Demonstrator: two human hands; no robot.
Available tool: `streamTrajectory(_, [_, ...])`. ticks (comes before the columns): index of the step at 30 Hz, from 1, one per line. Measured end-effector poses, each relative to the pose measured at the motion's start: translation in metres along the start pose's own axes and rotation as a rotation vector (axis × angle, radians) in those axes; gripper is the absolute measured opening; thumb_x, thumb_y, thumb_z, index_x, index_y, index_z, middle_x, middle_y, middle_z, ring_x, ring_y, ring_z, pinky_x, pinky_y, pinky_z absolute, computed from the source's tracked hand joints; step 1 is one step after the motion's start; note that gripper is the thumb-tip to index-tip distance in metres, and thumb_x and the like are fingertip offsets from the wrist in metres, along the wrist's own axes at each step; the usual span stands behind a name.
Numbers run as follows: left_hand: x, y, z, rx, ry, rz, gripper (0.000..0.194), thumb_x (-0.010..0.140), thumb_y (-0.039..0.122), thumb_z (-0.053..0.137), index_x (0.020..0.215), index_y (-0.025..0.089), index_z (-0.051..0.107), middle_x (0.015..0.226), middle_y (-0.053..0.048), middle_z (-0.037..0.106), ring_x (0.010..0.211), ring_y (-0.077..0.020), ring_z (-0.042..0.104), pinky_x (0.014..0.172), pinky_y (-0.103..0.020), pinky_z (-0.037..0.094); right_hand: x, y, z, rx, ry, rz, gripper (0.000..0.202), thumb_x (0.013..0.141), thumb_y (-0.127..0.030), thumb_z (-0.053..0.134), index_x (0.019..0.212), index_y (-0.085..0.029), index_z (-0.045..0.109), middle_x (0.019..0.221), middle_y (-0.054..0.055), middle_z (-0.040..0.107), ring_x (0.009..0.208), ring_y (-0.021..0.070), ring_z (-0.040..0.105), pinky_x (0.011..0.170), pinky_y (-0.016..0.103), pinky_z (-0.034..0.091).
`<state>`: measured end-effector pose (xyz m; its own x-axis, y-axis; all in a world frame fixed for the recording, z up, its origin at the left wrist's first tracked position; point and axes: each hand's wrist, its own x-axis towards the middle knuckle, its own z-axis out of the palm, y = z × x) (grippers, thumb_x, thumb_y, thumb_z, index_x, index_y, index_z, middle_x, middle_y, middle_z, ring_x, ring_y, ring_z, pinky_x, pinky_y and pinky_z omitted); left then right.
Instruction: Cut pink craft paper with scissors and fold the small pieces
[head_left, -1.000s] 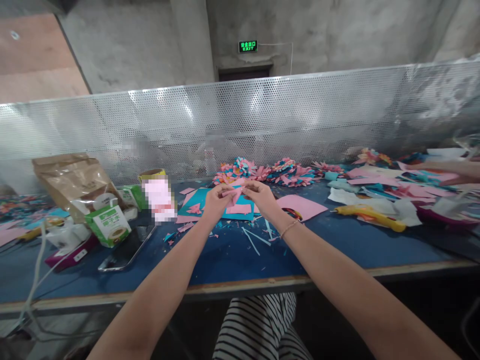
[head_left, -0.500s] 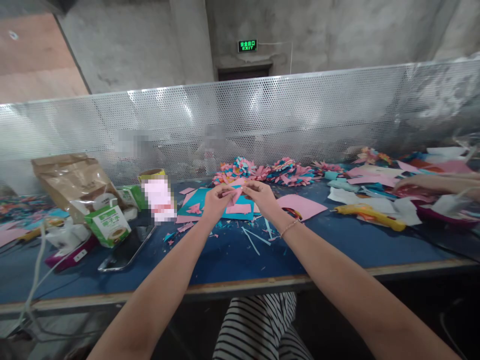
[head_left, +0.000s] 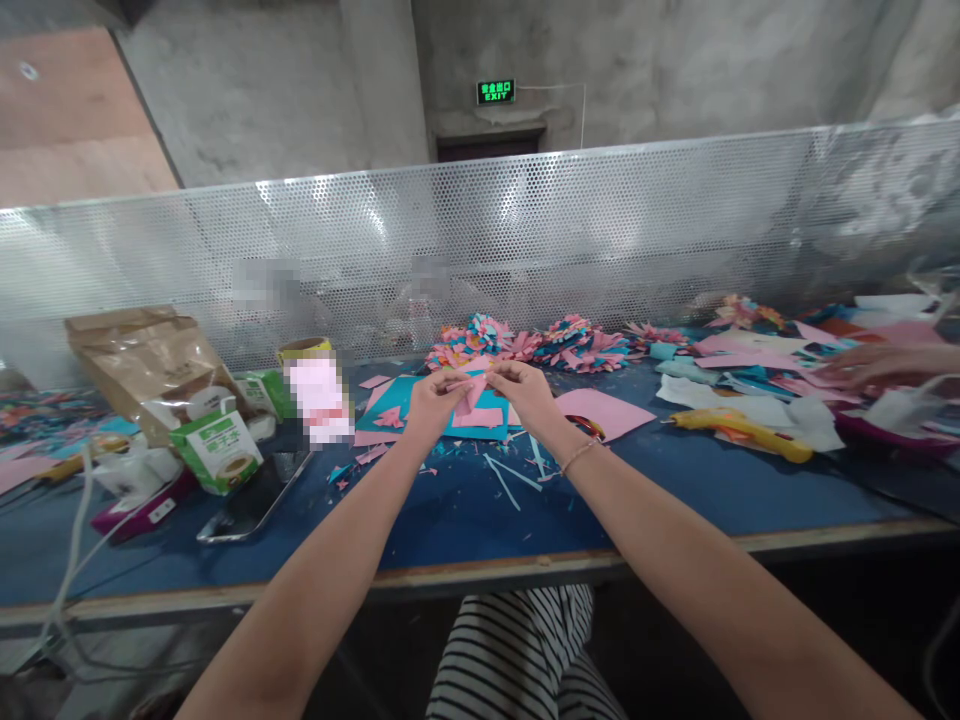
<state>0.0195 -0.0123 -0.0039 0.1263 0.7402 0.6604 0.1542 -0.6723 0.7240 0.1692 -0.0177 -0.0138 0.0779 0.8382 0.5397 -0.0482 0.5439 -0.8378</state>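
Here's the left hand [head_left: 436,405], fingertips pinching a pink paper piece [head_left: 470,393], and the right hand [head_left: 520,390] pinches its other side! It's held up over the blue sheet [head_left: 395,392], a yellow glue gun [head_left: 750,432] well off right.

A green exit sign [head_left: 496,92] glowed at the upper centre of the frame, above a perforated metal screen [head_left: 660,220]. At middle left, a brown bag [head_left: 139,355] stood behind a green-and-white carton [head_left: 219,450]; a phone [head_left: 251,505] lay beside the carton.
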Motion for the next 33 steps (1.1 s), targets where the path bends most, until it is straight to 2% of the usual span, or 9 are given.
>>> streamTrajectory(5, [0.0,-0.0004,0.0009,-0.009,0.002,-0.017,0.015,0.062,0.025,0.063,0.074,0.017,0.063,0.073,-0.004,0.066,0.066,-0.0142,0.059,0.063,-0.028,0.047,-0.0004,-0.003,-0.0005,-0.019,0.013,-0.021,0.022,0.06,-0.036,0.061,0.069,-0.016,0.059,0.062,0.001,0.059,0.058,0.0101,0.053,0.056,0.023,0.043])
streamTrajectory(13, [0.0002,0.0001,0.0005,0.007,0.009,-0.019,0.014,0.061,0.023,0.062,0.072,0.016,0.063,0.073,-0.004,0.066,0.068,-0.0148,0.06,0.066,-0.028,0.047,0.001,0.0037,-0.0014,0.067,0.009,0.04,0.022,0.062,-0.037,0.061,0.069,-0.016,0.061,0.064,0.001,0.061,0.061,0.0105,0.056,0.059,0.023,0.044])
streamTrajectory(18, [0.0003,-0.0013,0.0005,0.012,0.002,-0.033,0.015,0.06,0.024,0.063,0.072,0.016,0.063,0.072,-0.004,0.066,0.068,-0.0151,0.06,0.066,-0.029,0.047,0.0012,0.0042,-0.0023,0.035,0.026,0.067,0.021,0.062,-0.037,0.06,0.066,-0.016,0.06,0.062,0.001,0.061,0.059,0.0107,0.056,0.057,0.023,0.043])
streamTrajectory(26, [0.0007,-0.005,0.0004,-0.013,0.005,-0.074,0.013,0.057,0.024,0.064,0.067,0.016,0.064,0.069,-0.004,0.066,0.064,-0.0143,0.059,0.063,-0.028,0.047,0.0018,0.0051,-0.0016,-0.045,-0.025,-0.028,0.017,0.065,-0.033,0.056,0.062,-0.017,0.056,0.06,-0.001,0.056,0.058,0.0095,0.053,0.058,0.022,0.043])
streamTrajectory(33, [-0.0002,-0.0066,0.0007,-0.074,0.017,-0.105,0.013,0.058,0.024,0.064,0.068,0.017,0.064,0.068,-0.003,0.065,0.064,-0.0139,0.059,0.065,-0.029,0.046,0.0001,0.004,-0.0006,0.002,-0.036,0.094,0.023,0.063,-0.039,0.057,0.067,-0.016,0.057,0.065,0.001,0.059,0.062,0.0106,0.056,0.059,0.023,0.044])
